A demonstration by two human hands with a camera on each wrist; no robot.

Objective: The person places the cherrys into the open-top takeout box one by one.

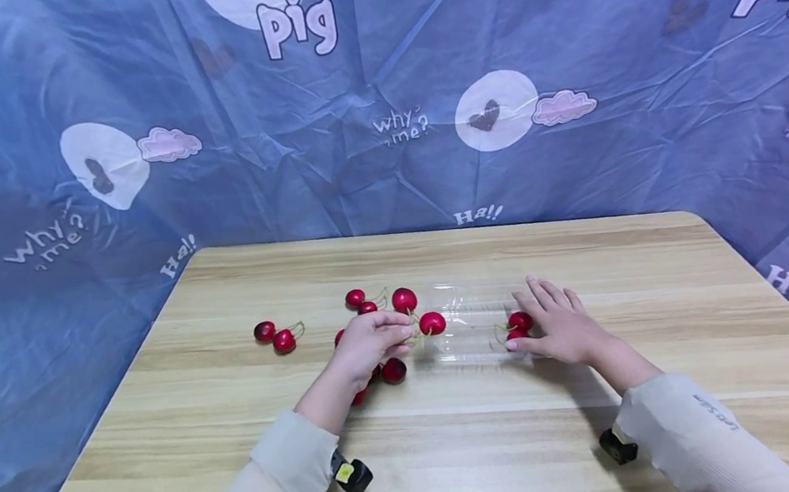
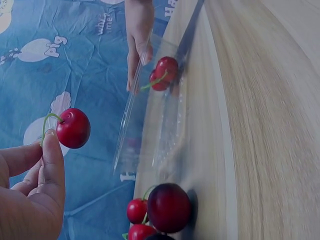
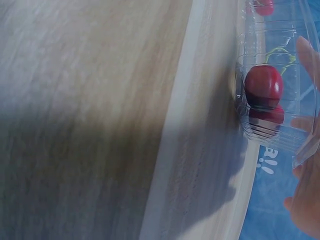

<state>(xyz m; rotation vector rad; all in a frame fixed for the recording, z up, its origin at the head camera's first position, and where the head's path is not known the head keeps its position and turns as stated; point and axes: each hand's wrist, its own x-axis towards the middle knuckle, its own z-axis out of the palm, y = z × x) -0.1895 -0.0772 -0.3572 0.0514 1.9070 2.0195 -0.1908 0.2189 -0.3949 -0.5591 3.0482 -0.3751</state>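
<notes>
My left hand (image 1: 373, 337) pinches thin green stems between thumb and fingertips. From them hang red cherries (image 1: 432, 323), near the left end of a clear plastic container (image 1: 467, 358); one cherry (image 2: 73, 128) shows plainly beside the fingers in the left wrist view. Over the container's right end lies my right hand (image 1: 565, 327), its fingers spread and its thumb at the near side, touching the plastic. Inside that end are two red cherries (image 3: 263, 87) with green stems, partly covered by the right hand in the head view.
Left of the container, several cherries (image 1: 393, 370) lie on the wooden table (image 1: 469, 454), partly hidden by the left hand. A separate pair of cherries (image 1: 284, 341) sits farther left. Behind the table hangs a blue printed cloth (image 1: 325, 180).
</notes>
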